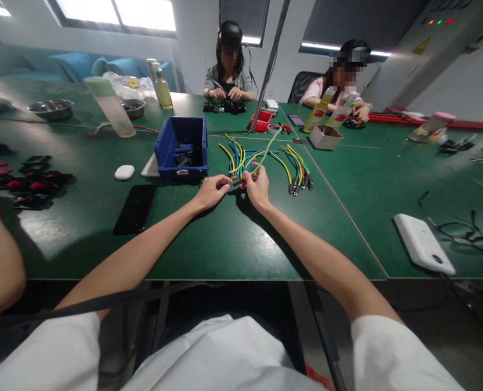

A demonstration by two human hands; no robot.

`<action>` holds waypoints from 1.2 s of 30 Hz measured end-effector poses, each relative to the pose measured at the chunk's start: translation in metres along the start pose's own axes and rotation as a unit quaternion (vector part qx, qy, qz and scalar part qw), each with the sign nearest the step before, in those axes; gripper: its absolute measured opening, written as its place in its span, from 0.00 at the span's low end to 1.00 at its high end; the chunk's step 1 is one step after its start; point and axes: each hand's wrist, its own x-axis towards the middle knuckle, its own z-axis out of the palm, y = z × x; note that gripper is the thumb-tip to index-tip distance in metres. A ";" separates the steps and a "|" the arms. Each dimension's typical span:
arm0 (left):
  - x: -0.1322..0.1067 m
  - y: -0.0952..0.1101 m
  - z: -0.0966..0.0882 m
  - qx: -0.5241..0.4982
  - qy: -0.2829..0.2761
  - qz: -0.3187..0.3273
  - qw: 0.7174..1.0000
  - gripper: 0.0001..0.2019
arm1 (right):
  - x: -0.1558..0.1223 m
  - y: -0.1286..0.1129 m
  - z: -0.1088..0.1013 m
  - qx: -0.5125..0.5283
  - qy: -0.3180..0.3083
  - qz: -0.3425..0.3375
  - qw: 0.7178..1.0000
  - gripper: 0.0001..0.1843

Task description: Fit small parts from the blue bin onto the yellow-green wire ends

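Observation:
My left hand [212, 192] pinches one end of a small black piece [238, 183], whose exact kind is too small to tell. Across from it, my right hand [258, 188] is closed on a green-and-yellow wire [270, 142] that arcs up and away from the fingers. The black piece spans the gap between both hands; whether it is fitted on the wire cannot be seen. Just behind my hands lies a bunch of yellow, green and blue wires [233, 153]. To the right is a second bunch with dark ends and metal terminals [295, 187].
A blue bin [181, 172] with black pieces inside stands left of my hands. Nearby lie a black phone [135, 209] and a white case [124, 172]. Black-and-red parts [33, 184] are at far left, a white power bank [422, 243] at right. Two people work across the table.

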 end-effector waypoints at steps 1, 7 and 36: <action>0.000 -0.001 0.000 0.002 0.000 0.003 1.000 0.11 | 0.001 0.000 -0.001 -0.004 0.005 0.000 1.000 0.28; 0.001 -0.006 0.000 0.026 0.001 0.014 1.000 0.11 | 0.014 0.006 -0.014 -0.056 0.052 -0.010 0.997 0.31; -0.007 0.002 0.003 0.324 -0.131 0.052 0.936 0.27 | 0.056 0.004 -0.089 -0.501 0.104 0.040 0.858 0.23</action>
